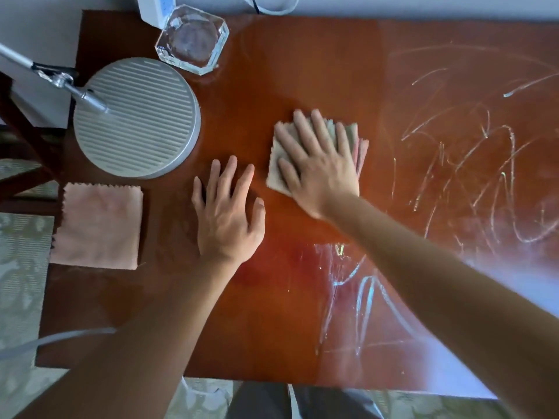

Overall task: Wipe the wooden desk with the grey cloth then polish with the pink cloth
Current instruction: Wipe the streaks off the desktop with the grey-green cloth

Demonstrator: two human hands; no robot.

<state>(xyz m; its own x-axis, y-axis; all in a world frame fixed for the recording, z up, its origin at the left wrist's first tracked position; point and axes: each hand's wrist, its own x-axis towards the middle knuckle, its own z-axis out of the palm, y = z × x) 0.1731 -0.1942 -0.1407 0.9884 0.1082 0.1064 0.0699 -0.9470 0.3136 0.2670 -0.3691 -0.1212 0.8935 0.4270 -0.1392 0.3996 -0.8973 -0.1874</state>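
The wooden desk (pixel 302 71) fills the view, reddish brown, with white streaks and smears across its right half and near the front edge. My right hand (pixel 317 164) lies flat with straight fingers on the folded grey cloth (pixel 276 173), pressing it onto the middle of the desk; a pinkish edge shows at the cloth's right side. My left hand (pixel 227 213) rests flat on the bare wood just left of it, fingers spread, holding nothing. The folded pink cloth (pixel 99 225) lies at the desk's left edge, apart from both hands.
A round ribbed grey lamp base (pixel 136 119) with a metal arm (pixel 60 80) stands at the back left. Behind it sits a clear glass ashtray (pixel 193 40) and a white device (pixel 154 7). A patterned carpet (pixel 18 267) lies left of the desk.
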